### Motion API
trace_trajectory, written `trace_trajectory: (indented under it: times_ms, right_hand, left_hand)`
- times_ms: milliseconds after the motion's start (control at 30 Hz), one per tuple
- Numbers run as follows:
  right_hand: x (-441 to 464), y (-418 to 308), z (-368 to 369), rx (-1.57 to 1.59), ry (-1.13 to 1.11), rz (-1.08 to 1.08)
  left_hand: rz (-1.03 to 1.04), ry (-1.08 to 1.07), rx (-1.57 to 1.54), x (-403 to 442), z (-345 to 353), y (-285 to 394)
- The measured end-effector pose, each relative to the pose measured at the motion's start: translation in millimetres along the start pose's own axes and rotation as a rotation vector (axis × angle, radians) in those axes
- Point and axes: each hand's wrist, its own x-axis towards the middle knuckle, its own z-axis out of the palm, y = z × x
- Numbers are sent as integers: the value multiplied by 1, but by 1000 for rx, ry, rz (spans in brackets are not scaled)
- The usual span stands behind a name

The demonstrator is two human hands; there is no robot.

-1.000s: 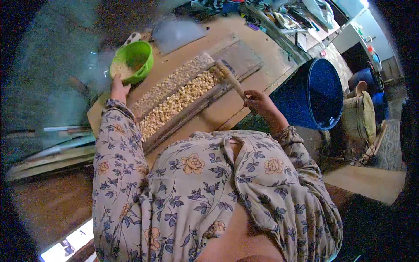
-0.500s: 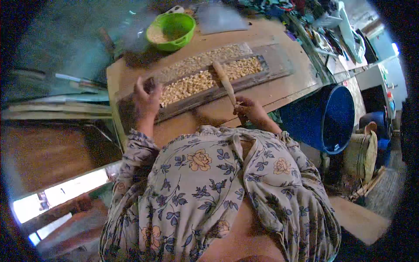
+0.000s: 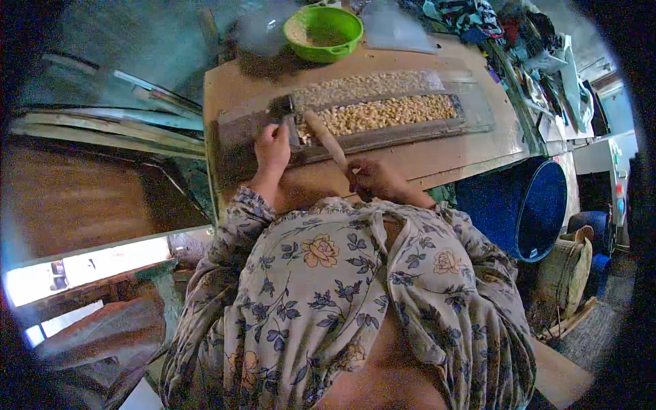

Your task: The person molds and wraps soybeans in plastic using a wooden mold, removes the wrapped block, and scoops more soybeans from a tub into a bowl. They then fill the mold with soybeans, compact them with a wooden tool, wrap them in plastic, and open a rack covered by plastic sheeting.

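Observation:
A long wooden frame [image 3: 383,137] lies on the board, filled with a layer of pale golden pieces [image 3: 389,115] that look like chopped nuts. My right hand [image 3: 369,179] grips the near end of a wooden rolling pin [image 3: 326,140], whose far end rests over the left end of the filling. Beside the frame's left end is my left hand [image 3: 272,147], closed with its fingers curled in. Whether it pinches the frame's edge or something small is hidden. A dark object [image 3: 280,106] sits just beyond it.
Behind the frame runs a clear strip [image 3: 369,87] with similar pieces showing. A green bowl [image 3: 324,37] with pale contents and a plastic sheet [image 3: 400,27] stand at the back of the wooden board [image 3: 239,78]. At right is a blue barrel [image 3: 512,205]; at left, stacked planks [image 3: 109,126].
The rolling pin has swung from the middle of the filling to its left end. My left hand has closed from a more open pose. The whole view has shifted.

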Motion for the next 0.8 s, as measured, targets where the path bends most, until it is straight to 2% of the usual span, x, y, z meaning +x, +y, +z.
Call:
trace_trajectory:
  times_ms: [67, 133, 200, 333, 433, 533, 600, 733, 800]
  right_hand:
    - [-7, -13, 2, -57, -40, -26]
    - [-6, -11, 2, -89, -57, -32]
    - [1, -2, 2, 160, -23, 86]
    - [-2, -8, 4, 42, -85, 136]
    - [-7, -4, 8, -26, -44, -46]
    - [-6, 5, 8, -201, -72, -2]
    - [-5, 14, 4, -356, -29, -107]
    - [-20, 3, -14, -255, -76, 34]
    - [-21, 22, -24, -333, -10, -176]
  left_hand:
    - [-109, -63, -15, -4, -1, 16]
    - [-91, -79, -36, -4, 6, 11]
    - [9, -6, -26, -1, 10, 7]
    - [34, 40, -61, -2, 13, 9]
    - [-45, -51, -110, -3, 11, 15]
    - [-22, 6, -169, -2, 24, 2]
    - [-1, 78, -136, 1, 34, -12]
    - [-59, 52, -122, -12, 28, 20]
    - [-30, 95, -244, -9, 44, 1]
